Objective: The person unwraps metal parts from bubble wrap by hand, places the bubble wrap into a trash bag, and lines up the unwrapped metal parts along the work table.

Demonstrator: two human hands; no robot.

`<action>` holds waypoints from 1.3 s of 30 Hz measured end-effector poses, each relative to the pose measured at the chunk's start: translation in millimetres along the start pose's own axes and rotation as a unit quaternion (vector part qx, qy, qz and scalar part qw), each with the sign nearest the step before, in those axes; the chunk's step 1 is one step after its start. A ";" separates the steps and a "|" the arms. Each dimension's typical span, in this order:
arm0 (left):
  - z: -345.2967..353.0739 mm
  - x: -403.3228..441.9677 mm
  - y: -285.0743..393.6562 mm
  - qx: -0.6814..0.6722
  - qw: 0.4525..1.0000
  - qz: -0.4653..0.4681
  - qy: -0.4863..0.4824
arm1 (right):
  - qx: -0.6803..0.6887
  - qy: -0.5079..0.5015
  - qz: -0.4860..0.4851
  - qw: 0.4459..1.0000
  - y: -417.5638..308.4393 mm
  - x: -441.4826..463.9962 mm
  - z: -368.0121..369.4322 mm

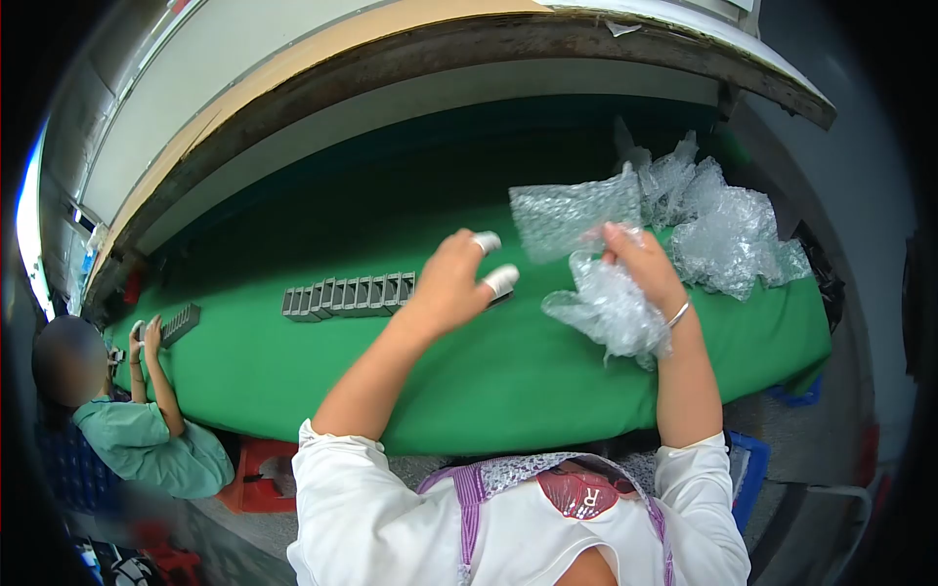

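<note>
My right hand is closed on crumpled bubble wrap, and a flatter sheet of bubble wrap extends from it to the upper left. Over the green cloth, my left hand has its thumb and index finger spread, both with white coverings on the tips. Just left of that hand lies a row of dark grey slotted parts. A dark piece shows partly below my left thumb.
A heap of bubble wrap lies at the right end of the table. At the far left, a person in green handles parts beside another grey row. A wooden-edged shelf spans the back. A red crate stands below.
</note>
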State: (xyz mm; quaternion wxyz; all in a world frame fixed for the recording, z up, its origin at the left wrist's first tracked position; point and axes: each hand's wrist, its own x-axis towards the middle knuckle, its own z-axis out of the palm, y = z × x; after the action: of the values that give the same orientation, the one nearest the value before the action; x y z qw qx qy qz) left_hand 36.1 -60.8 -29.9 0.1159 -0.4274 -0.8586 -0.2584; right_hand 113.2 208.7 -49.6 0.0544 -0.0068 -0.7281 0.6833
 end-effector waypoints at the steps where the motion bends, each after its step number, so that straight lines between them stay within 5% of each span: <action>1: 12.4 -8.7 -1.4 0.028 0.999 -0.010 -0.042 | 0.043 0.015 0.024 0.999 7.5 4.3 -12.0; 3: 34.1 -18.7 -9.2 0.073 0.992 -0.001 -0.100 | 0.127 0.006 0.053 0.990 4.5 8.1 -17.1; 10: 16.5 -4.4 -8.3 0.163 0.959 -0.132 -0.191 | 0.093 0.063 0.047 0.993 16.4 2.1 -19.5; 12: 8.0 -14.1 -25.3 0.228 0.957 -0.104 -0.149 | 0.089 0.049 0.049 0.994 17.5 4.3 -22.5; 15: 2.5 -11.8 -70.3 0.120 0.968 -0.167 -0.147 | 0.043 0.042 0.047 0.997 21.8 4.4 -32.0; 19: -45.6 6.4 -79.1 -0.016 0.926 -0.273 -0.259 | -0.013 -0.065 0.044 0.997 8.1 9.2 -15.4; 22: -42.8 59.5 -67.6 -0.087 0.945 -0.202 -0.243 | -0.068 -0.138 0.004 0.988 0.9 5.6 -25.6; 26: 43.6 142.6 -22.0 -0.172 0.961 -0.099 -0.194 | -0.051 -0.201 -0.047 0.977 4.0 10.0 -24.9; 29: 130.4 209.6 15.8 -0.044 0.977 -0.086 -0.192 | -0.029 -0.187 -0.007 0.982 5.3 16.1 -43.3; 33: 201.5 234.6 14.0 -0.154 0.984 -0.005 -0.086 | -0.028 -0.072 0.005 0.997 17.1 20.2 -50.5; 36: 187.0 195.1 2.8 -0.177 0.978 -0.077 -0.079 | -0.204 -0.122 0.073 0.969 5.3 9.9 -44.6; 39: 145.8 163.9 -6.5 -0.024 0.980 -0.108 -0.168 | -0.379 -0.118 0.065 0.916 4.7 5.2 -44.2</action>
State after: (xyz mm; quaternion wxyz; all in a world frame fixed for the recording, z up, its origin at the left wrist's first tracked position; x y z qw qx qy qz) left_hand -65.5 125.5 -85.7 -0.0685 -0.3720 -0.9004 -0.2147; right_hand 111.7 253.5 -51.3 -0.0833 0.0067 -0.9314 0.3544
